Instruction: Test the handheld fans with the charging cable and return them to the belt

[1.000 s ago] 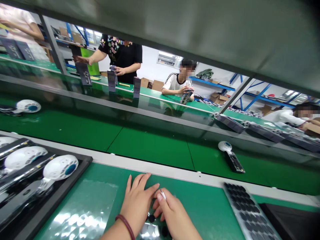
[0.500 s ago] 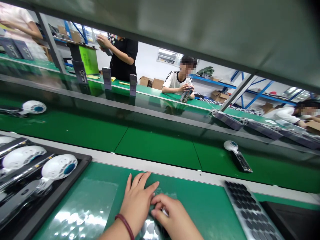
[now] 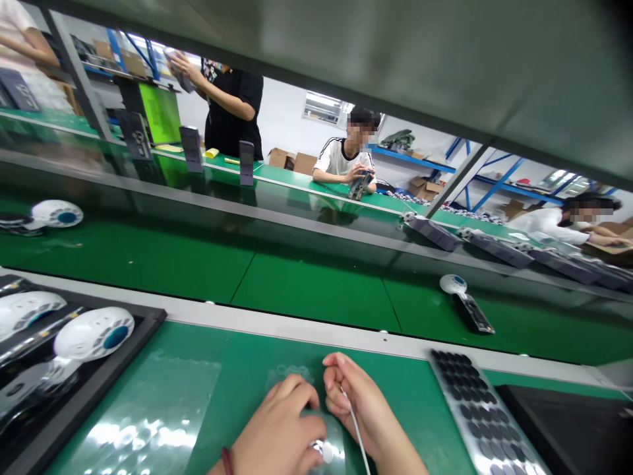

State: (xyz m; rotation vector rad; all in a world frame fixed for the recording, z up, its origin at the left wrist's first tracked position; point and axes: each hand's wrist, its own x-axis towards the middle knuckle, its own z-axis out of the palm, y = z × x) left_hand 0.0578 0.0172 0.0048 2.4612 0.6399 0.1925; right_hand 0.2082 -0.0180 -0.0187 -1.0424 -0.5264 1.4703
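Note:
My left hand is curled over a clear plastic sheet with round stickers, its fingertips closed at the sheet's shiny round spots. To the right of it, my right hand is raised with fingers folded around a thin white stick, which points down toward the bottom edge of the picture. What sits between the left fingertips is partly hidden. Another clear sheet lies flat on the green bench, left of my left hand. A strip of black round pads lies right of my hands.
A black tray at left holds white-headed devices with dark handles. Another black tray stands at right. Beyond a pale rail runs a green conveyor carrying a similar device. Several co-workers sit or stand opposite. A shelf hangs overhead.
My left hand has gone from flat with spread fingers to curled over the sheet. My right hand has moved up and right, away from the left, and the white stick now shows plainly.

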